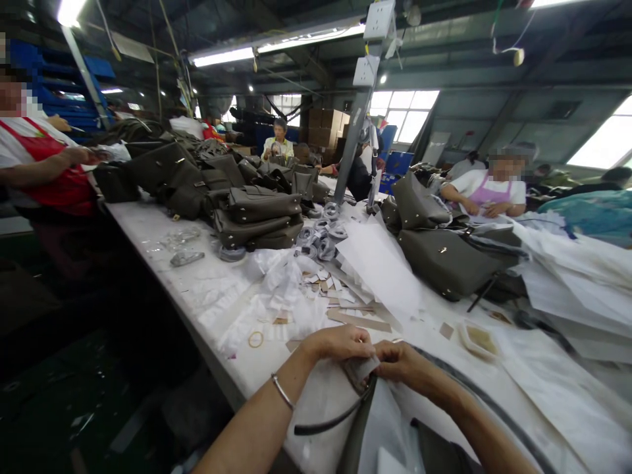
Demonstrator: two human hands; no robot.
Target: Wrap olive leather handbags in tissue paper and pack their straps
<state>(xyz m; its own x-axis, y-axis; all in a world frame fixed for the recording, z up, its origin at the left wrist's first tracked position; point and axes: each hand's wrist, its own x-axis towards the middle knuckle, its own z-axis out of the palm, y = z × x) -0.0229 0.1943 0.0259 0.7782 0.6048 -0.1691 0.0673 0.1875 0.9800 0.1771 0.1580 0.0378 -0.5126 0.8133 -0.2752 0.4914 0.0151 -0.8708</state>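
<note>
Long white table (148, 227) in a strip-lit workshop; two socket boxes (366, 70) on one pole; one rubber band (255, 339); my left hand (340, 342) and right hand (407, 367) both pinch one grey tab (363, 370) atop the olive bag (365, 428) at the near edge.

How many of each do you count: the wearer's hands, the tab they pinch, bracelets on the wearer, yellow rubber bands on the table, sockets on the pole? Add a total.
Hands: 2 (left hand, right hand)
Tab: 1
Bracelet: 1
Rubber band: 1
Sockets: 2
Total: 7
</note>
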